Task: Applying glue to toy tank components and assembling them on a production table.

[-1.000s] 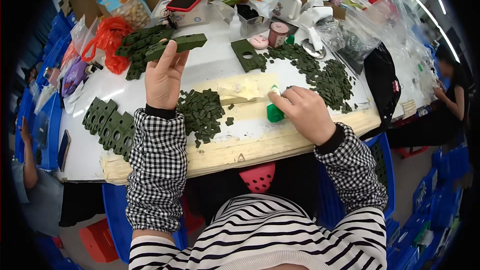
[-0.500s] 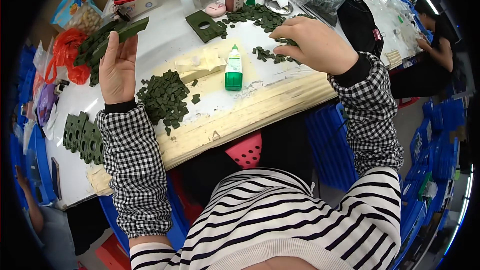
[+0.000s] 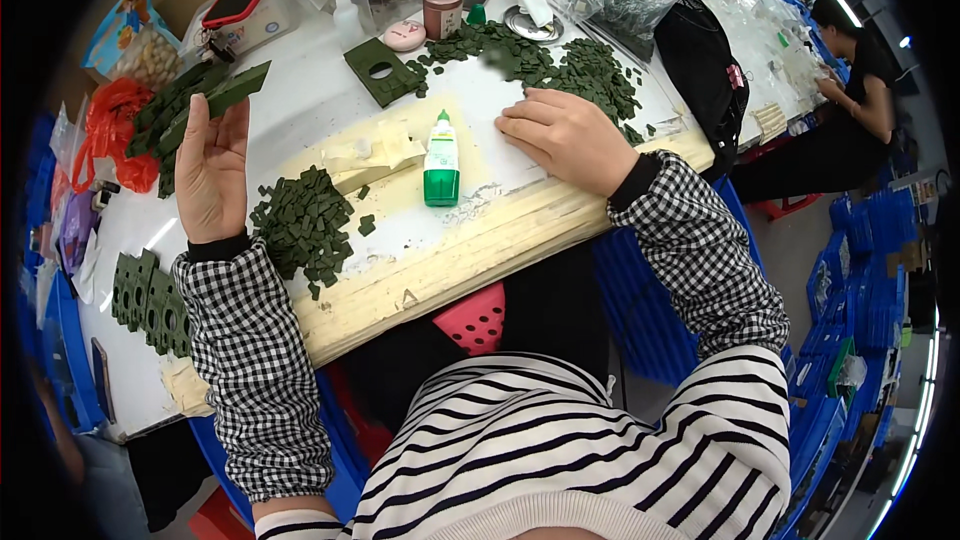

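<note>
My left hand is raised at the left, thumb and fingers closed round the lower end of a flat dark green plate. Behind it lies a heap of similar green plates. My right hand rests low on the white table, its fingers bent and together at the near edge of a spread of small green pieces. What lies under those fingertips is hidden. Between my hands stands a green-and-white glue bottle. A second pile of small green pieces sits beside my left wrist.
A green plate with a round hole lies farther back, near a pink tin. Rows of holed green plates are at the left. A red bag and a black bag flank the work area. A co-worker sits at the far right.
My right hand has come down and leftward, uncovering the right-hand small pieces and covering a loose cluster. My left hand keeps its hold on the plate. The whole view has shifted slightly.
</note>
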`<control>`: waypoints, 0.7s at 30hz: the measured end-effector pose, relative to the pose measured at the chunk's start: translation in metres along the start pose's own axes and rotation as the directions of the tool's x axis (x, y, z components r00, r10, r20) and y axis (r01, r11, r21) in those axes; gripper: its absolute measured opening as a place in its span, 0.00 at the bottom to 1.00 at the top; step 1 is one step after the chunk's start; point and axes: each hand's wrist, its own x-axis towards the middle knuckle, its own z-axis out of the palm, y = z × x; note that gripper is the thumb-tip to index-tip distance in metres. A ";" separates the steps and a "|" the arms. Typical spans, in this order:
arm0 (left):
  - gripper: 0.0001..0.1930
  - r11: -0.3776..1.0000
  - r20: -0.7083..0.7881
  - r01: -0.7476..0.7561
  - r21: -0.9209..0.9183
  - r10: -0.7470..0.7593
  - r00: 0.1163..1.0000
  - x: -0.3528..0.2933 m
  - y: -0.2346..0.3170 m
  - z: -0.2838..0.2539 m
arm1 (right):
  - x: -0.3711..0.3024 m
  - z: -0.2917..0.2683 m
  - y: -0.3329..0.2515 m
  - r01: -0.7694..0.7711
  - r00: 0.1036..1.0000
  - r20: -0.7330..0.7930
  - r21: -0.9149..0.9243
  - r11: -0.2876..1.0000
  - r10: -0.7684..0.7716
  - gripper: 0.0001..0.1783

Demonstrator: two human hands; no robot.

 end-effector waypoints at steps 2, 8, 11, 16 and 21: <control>0.13 1.000 0.016 -0.002 -0.004 0.003 1.000 0.000 0.000 0.001 | -0.010 -0.006 0.007 -0.033 0.999 -0.018 -0.056 0.998 0.032 0.08; 0.11 1.000 0.016 0.012 0.005 -0.012 1.000 -0.002 0.001 0.002 | -0.004 -0.018 0.016 -0.290 0.948 -0.115 0.071 0.954 0.297 0.05; 0.10 1.000 0.003 0.000 0.017 0.000 1.000 -0.001 -0.001 0.003 | 0.010 -0.014 0.024 -0.416 0.906 -0.026 0.140 0.898 0.423 0.06; 0.12 1.000 -0.002 0.001 0.014 -0.001 1.000 0.000 -0.001 0.000 | 0.044 0.008 0.035 -0.501 0.856 0.081 -0.116 0.858 0.511 0.09; 0.15 1.000 0.001 0.003 0.003 -0.003 1.000 0.001 -0.005 -0.004 | 0.061 0.020 0.033 -0.371 0.926 0.075 -0.004 0.929 0.370 0.06</control>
